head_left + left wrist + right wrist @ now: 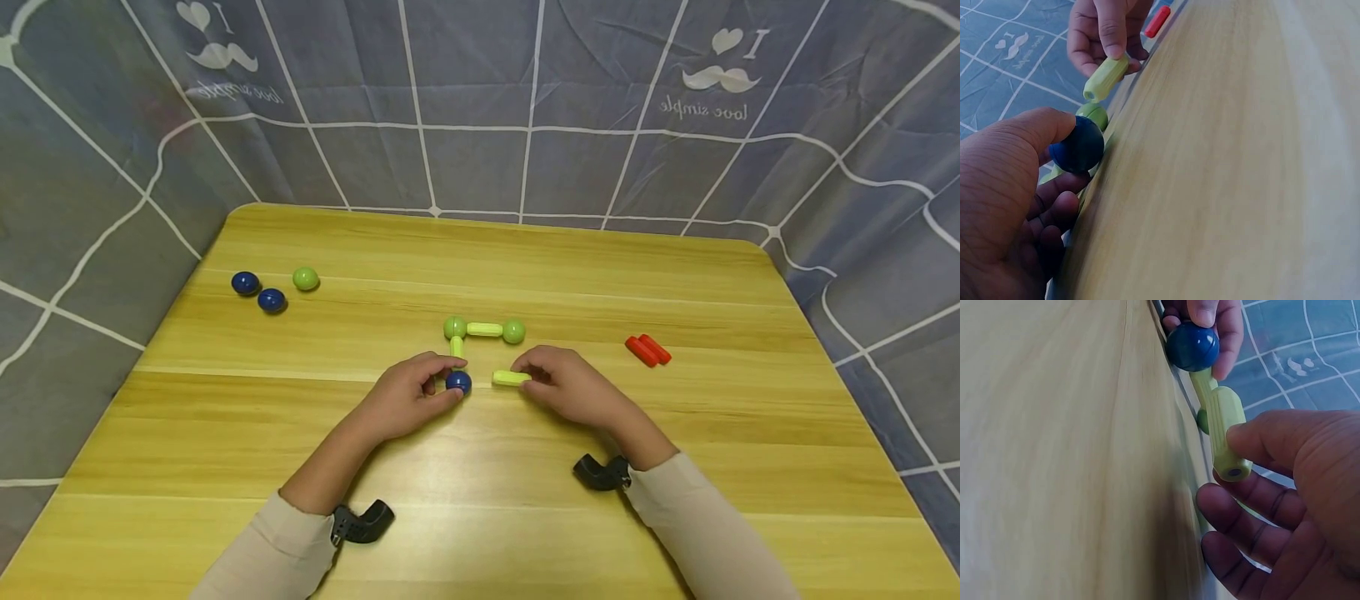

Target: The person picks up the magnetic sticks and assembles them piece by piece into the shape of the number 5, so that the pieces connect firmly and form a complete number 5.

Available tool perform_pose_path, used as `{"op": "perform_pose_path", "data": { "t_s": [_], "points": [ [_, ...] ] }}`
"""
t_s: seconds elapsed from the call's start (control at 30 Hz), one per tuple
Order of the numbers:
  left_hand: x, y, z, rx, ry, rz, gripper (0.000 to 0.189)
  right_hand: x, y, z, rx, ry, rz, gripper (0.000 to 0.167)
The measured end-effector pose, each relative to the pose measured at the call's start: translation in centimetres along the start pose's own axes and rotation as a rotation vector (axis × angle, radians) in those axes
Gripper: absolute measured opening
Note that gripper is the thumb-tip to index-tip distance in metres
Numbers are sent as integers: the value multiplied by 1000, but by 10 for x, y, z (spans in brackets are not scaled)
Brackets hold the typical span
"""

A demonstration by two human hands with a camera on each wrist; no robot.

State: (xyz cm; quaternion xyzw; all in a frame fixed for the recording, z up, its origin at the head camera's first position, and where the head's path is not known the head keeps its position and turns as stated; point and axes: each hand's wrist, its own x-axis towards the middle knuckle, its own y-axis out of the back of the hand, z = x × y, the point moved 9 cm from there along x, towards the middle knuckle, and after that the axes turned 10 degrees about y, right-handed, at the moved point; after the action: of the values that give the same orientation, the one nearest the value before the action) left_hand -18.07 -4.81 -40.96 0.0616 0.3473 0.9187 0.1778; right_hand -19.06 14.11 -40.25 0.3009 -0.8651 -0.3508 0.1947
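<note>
Pinching a blue ball (458, 382) just below the head view's centre, the left hand (408, 396) faces the right hand (567, 387), which pinches a yellow-green rod (508, 378).

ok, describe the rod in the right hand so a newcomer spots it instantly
In the head view, find the wooden table, then the blue ball held by the left hand. Just right of that ball, across a small gap, the right hand pinches the rod, short and yellow-green. Unlike the other two yellow-green rods, it joins no ball.

Printed cloth (480, 67) round the table (225, 400) suggests a booth.
</note>
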Motion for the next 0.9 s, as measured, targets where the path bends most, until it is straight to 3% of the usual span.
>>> {"op": "perform_pose_path", "data": {
  "t_s": [0.9],
  "points": [
    [-1, 0, -1, 3, -9, 6, 35, 15, -17, -16, -13, 57, -57, 18]
  ]
}}
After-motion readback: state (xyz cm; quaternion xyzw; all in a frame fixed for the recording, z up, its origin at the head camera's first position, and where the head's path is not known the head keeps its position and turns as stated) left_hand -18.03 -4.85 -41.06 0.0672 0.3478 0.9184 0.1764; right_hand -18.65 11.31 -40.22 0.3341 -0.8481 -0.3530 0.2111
